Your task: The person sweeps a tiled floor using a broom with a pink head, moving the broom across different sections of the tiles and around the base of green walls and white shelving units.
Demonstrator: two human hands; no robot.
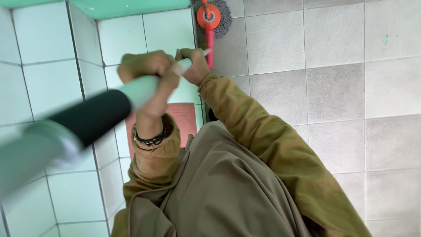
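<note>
Both hands are wrapping around a mop pole: the left hand is closing its fingers fully around the pale green shaft, and the right hand is gripping it just beyond, nearer the mop end. A dark bracelet is sitting on the left wrist, and olive sleeves are covering both arms. The pole is running from a blurred black grip close to the camera down to a red section, and the mop head, an orange disc with grey strands, is resting on the grey floor tiles, tight against the base of the pale green tiled wall.

Judging from this, the mop head is sitting so close to the wall corner that a hard push could jam or knock it against the tiles, and wet tiles could be making footing slippery, though wetness cannot be told here. A pink mat is lying below the hands and could snag the strands.

No bucket or other container is showing in view.
</note>
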